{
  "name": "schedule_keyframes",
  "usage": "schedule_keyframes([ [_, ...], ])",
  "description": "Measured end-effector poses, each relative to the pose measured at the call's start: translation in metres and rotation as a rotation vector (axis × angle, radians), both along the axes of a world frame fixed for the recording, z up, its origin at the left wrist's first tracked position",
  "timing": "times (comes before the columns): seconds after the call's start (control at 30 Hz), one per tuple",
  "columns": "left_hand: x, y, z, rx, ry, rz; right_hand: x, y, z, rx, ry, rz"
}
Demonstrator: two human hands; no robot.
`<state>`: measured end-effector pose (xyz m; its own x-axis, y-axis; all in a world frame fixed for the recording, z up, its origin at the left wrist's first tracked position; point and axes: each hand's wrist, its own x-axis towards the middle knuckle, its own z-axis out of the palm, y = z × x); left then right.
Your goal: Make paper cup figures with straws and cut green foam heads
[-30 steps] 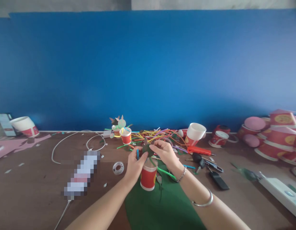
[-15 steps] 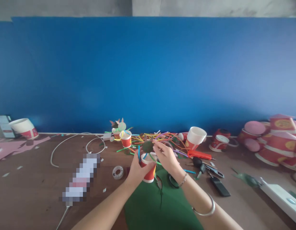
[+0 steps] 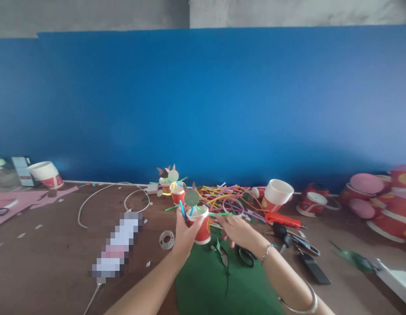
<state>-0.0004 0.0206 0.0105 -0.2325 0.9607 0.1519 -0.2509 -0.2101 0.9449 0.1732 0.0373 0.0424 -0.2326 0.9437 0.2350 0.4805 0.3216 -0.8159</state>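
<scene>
My left hand [image 3: 187,234] is closed around a red and white paper cup [image 3: 203,229], held upright over the green sheet. A round green paper animal head [image 3: 191,197] with pointed ears stands above its rim, and blue and green straws stick out of the cup. To the right of the cup is my right hand [image 3: 240,232], fingers loosely bent and apart, close to a green straw [image 3: 222,214] that juts from the cup's side. Whether its fingertips touch that straw is unclear. Below lie scissors [image 3: 245,256] and green paper scraps [image 3: 224,258] on the green sheet [image 3: 229,284].
Colored straws [image 3: 219,194] lie piled behind the hands, beside two similar decorated cups [image 3: 177,192]. A tape roll [image 3: 166,239] is at left. On the right are a white cup [image 3: 278,194], a red-handled tool [image 3: 283,219], keys [image 3: 283,236] and a glue gun [image 3: 393,278].
My right hand has moved off the animal head, down to the right of the cup. The head now faces me in plain sight. The camera view has shifted slightly left.
</scene>
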Motion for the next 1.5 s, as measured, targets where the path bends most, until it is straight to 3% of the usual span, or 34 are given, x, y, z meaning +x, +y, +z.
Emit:
schedule_keyframes([
  [0.13, 0.001, -0.002, 0.002, -0.009, 0.021, -0.068, -0.011, 0.004, 0.003, 0.115, -0.071, -0.117],
  [0.27, 0.005, -0.006, 0.006, -0.011, 0.027, -0.148, -0.020, 0.000, 0.014, 0.109, 0.023, -0.029],
  [0.4, 0.007, -0.010, 0.008, -0.012, 0.012, -0.240, -0.020, -0.004, 0.017, -0.050, 0.121, 0.082],
  [0.57, 0.004, -0.012, 0.009, -0.006, 0.028, -0.279, -0.017, -0.003, 0.016, -0.373, 0.319, 0.086],
  [0.8, 0.000, -0.013, 0.003, -0.027, 0.090, -0.384, -0.009, -0.003, 0.022, -0.366, 0.165, 0.173],
  [1.1, -0.003, -0.016, 0.001, -0.022, 0.109, -0.438, 0.001, -0.003, 0.026, -0.653, 0.287, 0.310],
  [1.27, -0.002, -0.017, 0.006, -0.016, 0.125, -0.481, -0.001, -0.006, 0.030, -0.678, 0.303, 0.311],
  [1.5, -0.003, -0.013, -0.005, -0.061, 0.150, -0.473, -0.007, -0.005, 0.026, -0.561, 0.179, 0.184],
])
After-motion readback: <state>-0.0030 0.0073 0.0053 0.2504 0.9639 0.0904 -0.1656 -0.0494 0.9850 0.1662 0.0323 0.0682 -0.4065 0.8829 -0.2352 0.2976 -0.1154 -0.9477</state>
